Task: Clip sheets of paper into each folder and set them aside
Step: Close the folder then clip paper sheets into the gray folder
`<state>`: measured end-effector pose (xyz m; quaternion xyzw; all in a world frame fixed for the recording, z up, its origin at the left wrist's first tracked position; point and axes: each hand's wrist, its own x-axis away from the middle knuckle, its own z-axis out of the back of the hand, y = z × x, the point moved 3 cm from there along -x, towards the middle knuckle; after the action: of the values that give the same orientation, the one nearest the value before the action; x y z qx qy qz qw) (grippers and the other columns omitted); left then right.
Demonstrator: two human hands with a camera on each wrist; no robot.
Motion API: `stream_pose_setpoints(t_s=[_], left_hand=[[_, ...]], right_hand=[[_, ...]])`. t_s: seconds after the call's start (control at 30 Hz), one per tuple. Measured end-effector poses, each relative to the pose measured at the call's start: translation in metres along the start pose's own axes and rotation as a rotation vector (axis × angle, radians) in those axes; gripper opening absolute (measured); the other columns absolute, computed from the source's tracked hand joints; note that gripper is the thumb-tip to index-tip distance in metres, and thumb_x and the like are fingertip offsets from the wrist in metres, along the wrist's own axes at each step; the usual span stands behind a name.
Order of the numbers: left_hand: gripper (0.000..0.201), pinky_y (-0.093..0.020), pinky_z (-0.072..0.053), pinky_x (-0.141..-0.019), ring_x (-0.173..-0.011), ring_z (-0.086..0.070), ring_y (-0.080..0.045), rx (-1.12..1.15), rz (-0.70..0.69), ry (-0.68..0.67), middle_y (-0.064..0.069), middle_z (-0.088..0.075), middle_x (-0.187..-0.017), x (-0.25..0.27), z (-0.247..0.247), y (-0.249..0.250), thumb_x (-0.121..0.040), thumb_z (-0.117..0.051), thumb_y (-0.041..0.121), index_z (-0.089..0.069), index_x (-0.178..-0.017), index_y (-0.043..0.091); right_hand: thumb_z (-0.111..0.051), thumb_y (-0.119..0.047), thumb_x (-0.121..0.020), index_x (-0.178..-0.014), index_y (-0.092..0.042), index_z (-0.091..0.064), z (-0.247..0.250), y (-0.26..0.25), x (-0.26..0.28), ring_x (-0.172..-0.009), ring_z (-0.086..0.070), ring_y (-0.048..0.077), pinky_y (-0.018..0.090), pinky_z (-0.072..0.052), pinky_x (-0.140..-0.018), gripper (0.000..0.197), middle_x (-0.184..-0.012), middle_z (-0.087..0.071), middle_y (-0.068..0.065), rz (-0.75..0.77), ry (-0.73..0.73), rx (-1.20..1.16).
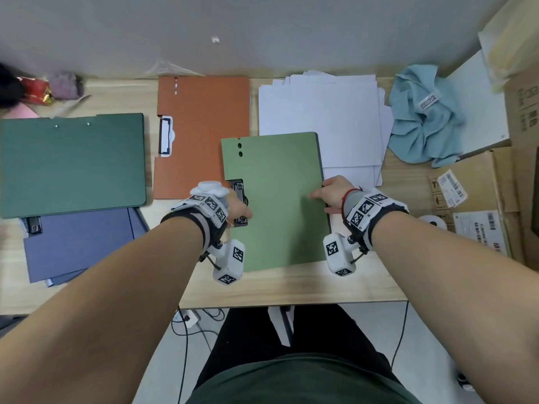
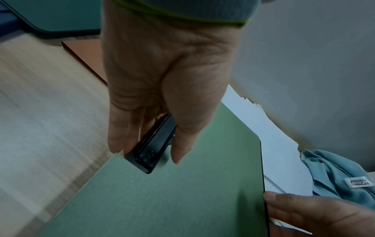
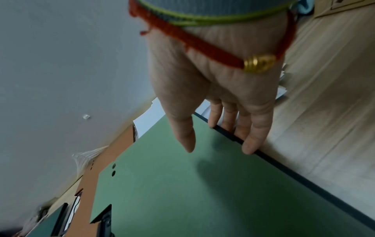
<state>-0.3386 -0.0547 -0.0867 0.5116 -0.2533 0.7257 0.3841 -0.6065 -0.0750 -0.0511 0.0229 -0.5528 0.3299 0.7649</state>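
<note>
- Landmark for us is the light green folder (image 1: 277, 199), lying closed mid-desk.
- Far left of it we've got the dark green folder (image 1: 73, 164) stacked over a purple folder (image 1: 78, 246).
- Just left, partly under its corner: the orange folder (image 1: 201, 135).
- Our left hand (image 1: 237, 205) grips the black clip (image 2: 154, 144) on its left edge, fingers one side, thumb the other.
- Our right hand (image 1: 332, 193) pinches its right edge, thumb on top, fingers below.
- Behind and right, tucked under it: loose white paper (image 1: 320, 118).
- Further right, a crumpled blue cloth (image 1: 423, 118).
</note>
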Motion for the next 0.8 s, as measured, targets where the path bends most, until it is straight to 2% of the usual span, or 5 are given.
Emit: stream_pose_setpoints(t_s=[0.27, 0.33, 0.5, 0.6, 0.8], left_hand=[[0.051, -0.044, -0.059, -0.087, -0.091, -0.072, -0.028, -0.035, -0.056, -0.018, -0.013, -0.073, -0.098, 0.020, 0.003, 0.002, -0.076, -0.077, 0.043, -0.064, -0.106, 0.003], [0.062, -0.043, -0.058, -0.087, -0.090, -0.073, -0.026, -0.025, -0.070, -0.041, -0.010, -0.074, -0.097, 0.015, 0.002, -0.002, -0.068, -0.078, 0.053, -0.065, -0.106, 0.007], [0.113, -0.037, -0.058, -0.085, -0.088, -0.073, -0.018, -0.078, -0.096, -0.017, 0.000, -0.076, -0.095, 0.001, 0.009, -0.011, -0.018, -0.062, 0.092, -0.069, -0.099, 0.014], [0.126, -0.041, -0.058, -0.086, -0.092, -0.072, -0.020, -0.019, -0.160, -0.043, -0.005, -0.072, -0.107, 0.025, 0.021, -0.008, -0.026, -0.063, 0.096, -0.061, -0.119, 0.010], [0.120, -0.037, -0.055, -0.086, -0.094, -0.066, -0.015, 0.298, -0.322, 0.046, -0.003, -0.062, -0.132, 0.111, 0.075, 0.012, -0.046, -0.052, 0.098, -0.055, -0.134, 0.016]], right_hand=[[-0.083, -0.038, -0.063, -0.097, -0.012, -0.067, 0.000, -0.003, -0.005, -0.096, -0.068, 0.027, 0.043, -0.060, -0.085, 0.046, -0.106, -0.066, 0.008, -0.008, -0.010, 0.045], [-0.082, -0.048, -0.048, -0.102, -0.017, -0.063, 0.001, -0.001, -0.012, -0.098, -0.067, 0.026, 0.044, -0.061, -0.083, 0.064, -0.107, -0.066, 0.007, 0.018, 0.003, 0.045], [-0.080, -0.058, -0.062, -0.093, -0.019, -0.054, 0.005, -0.008, -0.008, -0.085, -0.061, 0.020, 0.042, -0.057, -0.088, 0.057, -0.096, -0.063, 0.003, 0.076, -0.043, -0.058], [-0.067, -0.079, -0.063, -0.121, -0.016, -0.061, 0.005, -0.026, 0.006, -0.101, -0.065, 0.018, 0.039, -0.052, -0.095, 0.086, -0.119, -0.067, 0.000, 0.142, -0.095, -0.192], [-0.023, -0.095, -0.070, -0.070, -0.021, -0.048, -0.020, -0.092, 0.058, -0.051, -0.040, 0.020, 0.028, -0.035, -0.056, 0.078, -0.060, -0.042, 0.000, 0.185, -0.436, -0.253]])
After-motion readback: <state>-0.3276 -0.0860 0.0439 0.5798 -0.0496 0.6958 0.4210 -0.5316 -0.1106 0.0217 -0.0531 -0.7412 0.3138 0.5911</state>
